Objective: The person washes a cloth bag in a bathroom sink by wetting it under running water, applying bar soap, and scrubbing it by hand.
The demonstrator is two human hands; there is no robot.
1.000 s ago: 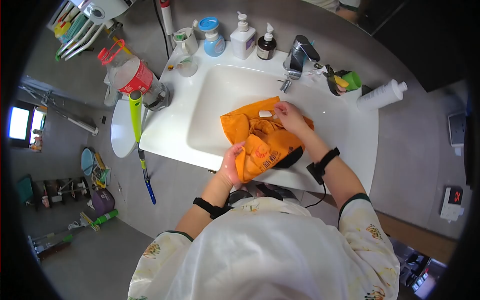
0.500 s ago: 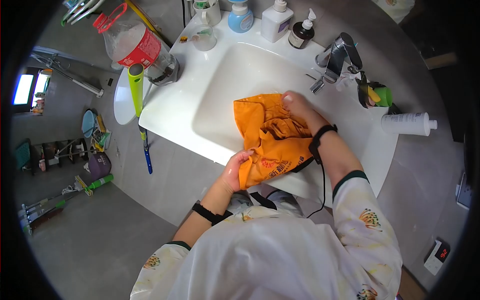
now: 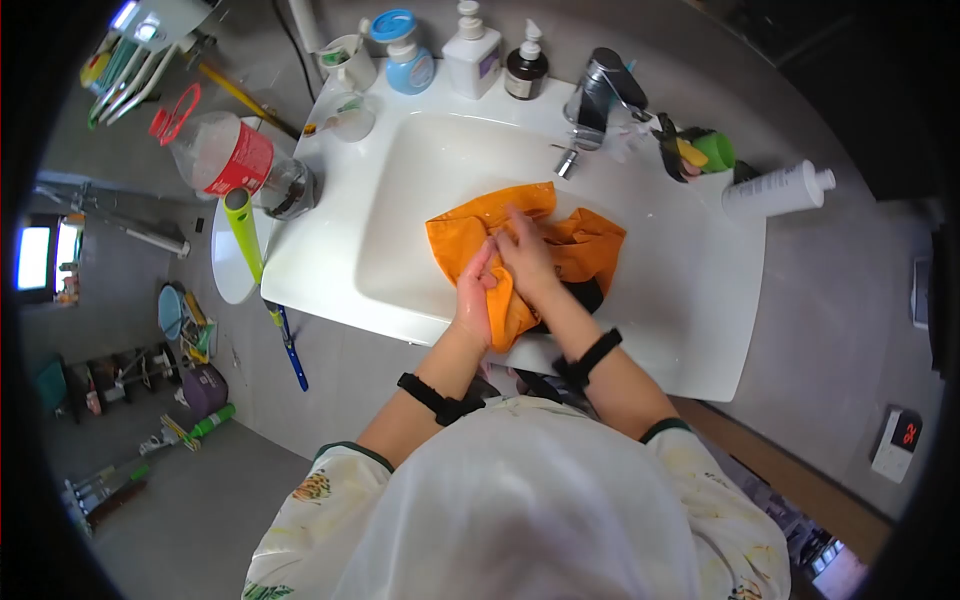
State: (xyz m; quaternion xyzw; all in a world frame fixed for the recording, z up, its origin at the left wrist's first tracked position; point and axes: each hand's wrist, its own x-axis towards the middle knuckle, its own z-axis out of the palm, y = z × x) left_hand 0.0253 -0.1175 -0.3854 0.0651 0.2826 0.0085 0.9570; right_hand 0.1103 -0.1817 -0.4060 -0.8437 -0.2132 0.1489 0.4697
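A wet-looking orange cloth (image 3: 590,235) lies bunched in the white washbasin (image 3: 400,190), part of it draped over the front rim. A dark patch shows at its lower edge. My left hand (image 3: 477,295) grips a fold of it near the front of the basin, with the fabric hanging below the palm. Right beside it, my right hand (image 3: 527,258) is pressed on the cloth, its fingers bent into the folds and slightly blurred. The two hands nearly touch. Each wrist wears a black strap.
Behind the basin stand a chrome faucet (image 3: 594,100), a blue pump bottle (image 3: 408,70), a white pump bottle (image 3: 472,55) and a dark pump bottle (image 3: 526,72). A white bottle (image 3: 775,192) lies at right. A large plastic bottle (image 3: 235,158) and a green-handled tool (image 3: 243,232) are at left.
My right hand has come in from the cloth's far right side to beside my left hand. The cloth has been refolded, and its printed text no longer shows. The camera view has shifted.
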